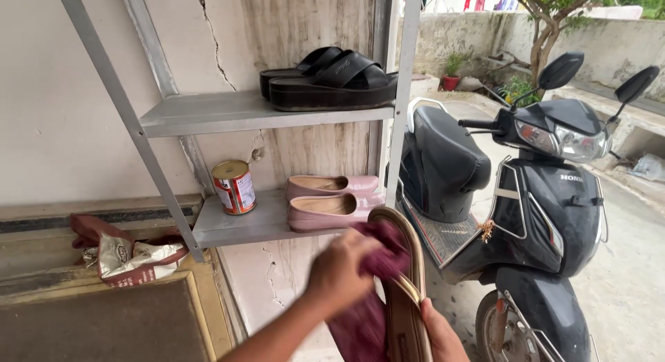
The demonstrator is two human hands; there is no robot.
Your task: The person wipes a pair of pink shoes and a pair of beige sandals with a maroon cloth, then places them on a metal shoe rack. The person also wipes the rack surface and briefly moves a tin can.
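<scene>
1. The cloth (377, 265) in the left hand (339, 272) is deep maroon, plain, without a pattern.
2. The sandal (405, 293) held by the right hand (440, 334) is brown, with a tan edge and a gold strap.
3. The metal rack (228, 112) is pale grey.
4. The platform sandals (332, 81) on the upper shelf are black all over.
5. The flat shoes (329, 202) on the lower shelf are a dusty pink with beige insides.
6. The tin can (234, 187) has a red and white label and a golden lid.
7. The scooter (526, 196) is black with silver guard rails.
8. The crumpled bag (128, 254) on the ledge is maroon and shiny gold.
9. The wall (55, 92) is off-white, with dark cracks and brownish streaks.
</scene>
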